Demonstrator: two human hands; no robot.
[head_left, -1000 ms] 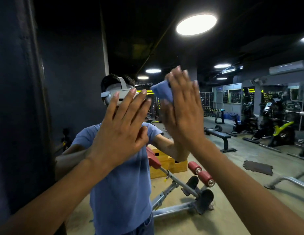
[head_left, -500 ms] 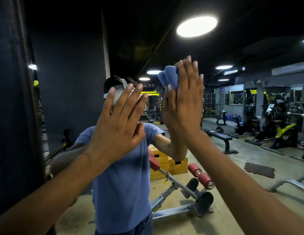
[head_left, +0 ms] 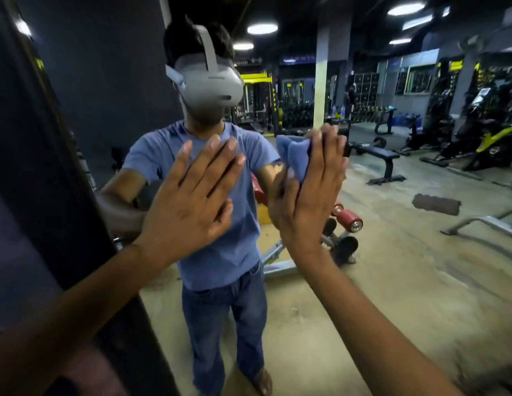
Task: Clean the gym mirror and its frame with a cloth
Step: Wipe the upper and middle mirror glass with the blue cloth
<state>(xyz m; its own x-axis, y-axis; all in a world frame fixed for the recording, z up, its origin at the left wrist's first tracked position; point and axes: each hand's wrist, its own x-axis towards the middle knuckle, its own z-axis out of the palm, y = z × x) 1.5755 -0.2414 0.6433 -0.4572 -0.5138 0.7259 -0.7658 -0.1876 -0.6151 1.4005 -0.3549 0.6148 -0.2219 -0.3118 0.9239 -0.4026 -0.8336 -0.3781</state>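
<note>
Right hand (head_left: 312,195) flat, pressing cloth (head_left: 294,155) to mirror (head_left: 420,281) | left hand (head_left: 191,201) flat on glass, empty | risk: bunched cloth slipping; palm smudges.

Cloth (head_left: 294,157) and both hands (head_left: 309,195) lower on the mirror (head_left: 392,281) than before.

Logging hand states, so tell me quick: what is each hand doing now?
Left hand: open, flat against the mirror.
Right hand: open, fingers straight, pressing the blue cloth on the glass.
</note>
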